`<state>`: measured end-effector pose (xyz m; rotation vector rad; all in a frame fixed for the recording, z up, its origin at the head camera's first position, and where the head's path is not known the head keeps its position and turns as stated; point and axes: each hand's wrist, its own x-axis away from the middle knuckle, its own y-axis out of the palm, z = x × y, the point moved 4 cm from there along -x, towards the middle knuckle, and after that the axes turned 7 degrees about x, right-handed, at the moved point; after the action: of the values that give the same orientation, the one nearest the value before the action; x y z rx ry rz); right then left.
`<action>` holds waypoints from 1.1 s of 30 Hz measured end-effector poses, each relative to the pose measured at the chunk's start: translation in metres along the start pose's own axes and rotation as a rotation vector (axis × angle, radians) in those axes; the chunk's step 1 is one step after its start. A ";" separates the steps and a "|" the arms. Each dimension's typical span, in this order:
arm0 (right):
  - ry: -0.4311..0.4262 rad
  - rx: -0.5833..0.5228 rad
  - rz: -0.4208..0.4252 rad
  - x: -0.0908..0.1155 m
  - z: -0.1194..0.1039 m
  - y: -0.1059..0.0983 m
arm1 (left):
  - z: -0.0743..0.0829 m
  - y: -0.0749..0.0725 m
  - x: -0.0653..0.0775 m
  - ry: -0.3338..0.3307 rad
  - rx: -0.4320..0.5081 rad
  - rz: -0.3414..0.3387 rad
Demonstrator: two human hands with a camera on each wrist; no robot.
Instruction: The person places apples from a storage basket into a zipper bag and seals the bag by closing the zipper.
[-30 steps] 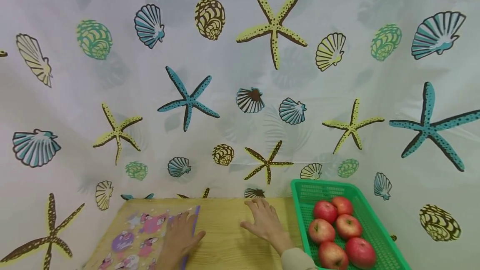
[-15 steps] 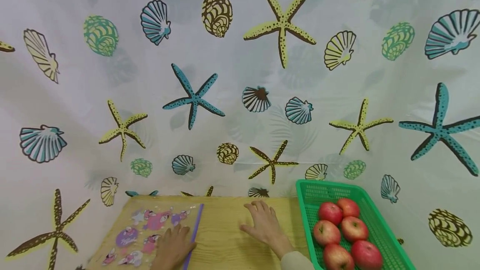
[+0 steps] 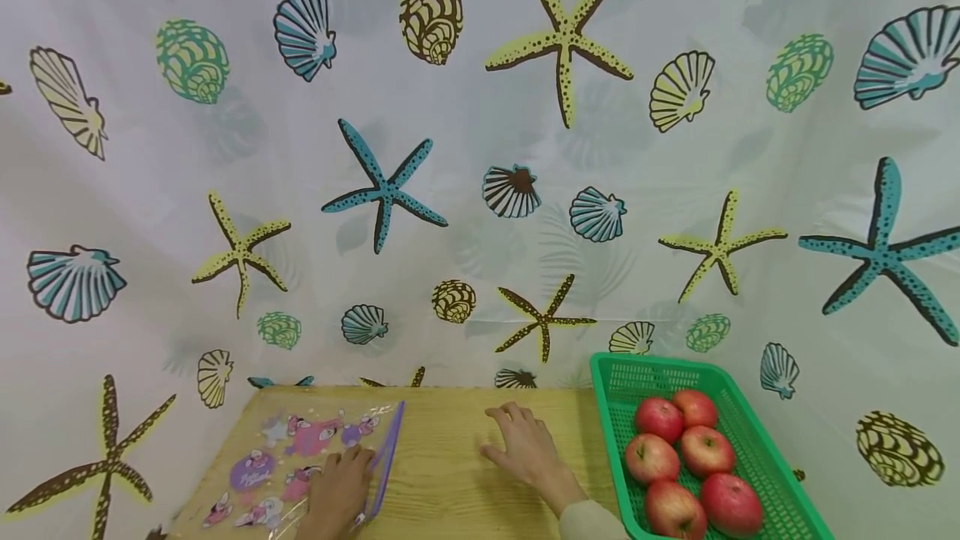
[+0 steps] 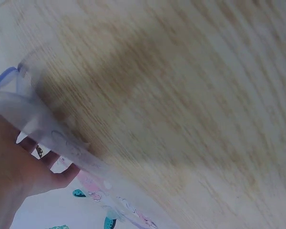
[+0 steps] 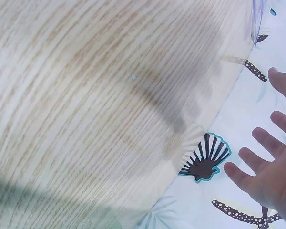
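Note:
A clear plastic zip bag (image 3: 262,457) with pink and purple cartoon prints lies flat at the left of the wooden table. Its purple zip edge (image 3: 390,448) stands raised off the wood. My left hand (image 3: 339,486) lies over the bag near that edge and pinches it; the thumb is hidden in the head view. In the left wrist view, the lifted film (image 4: 66,143) passes in front of the left fingertips. To the right, my right hand (image 3: 528,452) hovers above the wood with spread fingers and holds nothing. Several red apples (image 3: 707,454) sit in a green basket (image 3: 611,448).
The green basket stands close to the right of my right hand. Bare wood (image 3: 442,473) of the table (image 3: 450,407) lies between the bag and basket. A white curtain (image 3: 465,107) printed with shells and starfish surrounds the back and sides.
My left hand has drawn back slightly toward me and left, its thumb now out of sight. The bag's purple edge has lifted. My right hand has stayed nearly still.

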<state>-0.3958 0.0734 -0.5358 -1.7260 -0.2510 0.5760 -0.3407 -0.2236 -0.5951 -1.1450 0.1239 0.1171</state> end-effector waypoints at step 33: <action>-0.030 0.077 0.171 0.000 -0.004 -0.038 | 0.100 -0.051 -0.017 0.050 0.474 0.287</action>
<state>-0.3885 0.0793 -0.4988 -1.6751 -0.1014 0.7283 -0.3458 -0.1538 -0.5054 -0.6517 0.3419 0.2969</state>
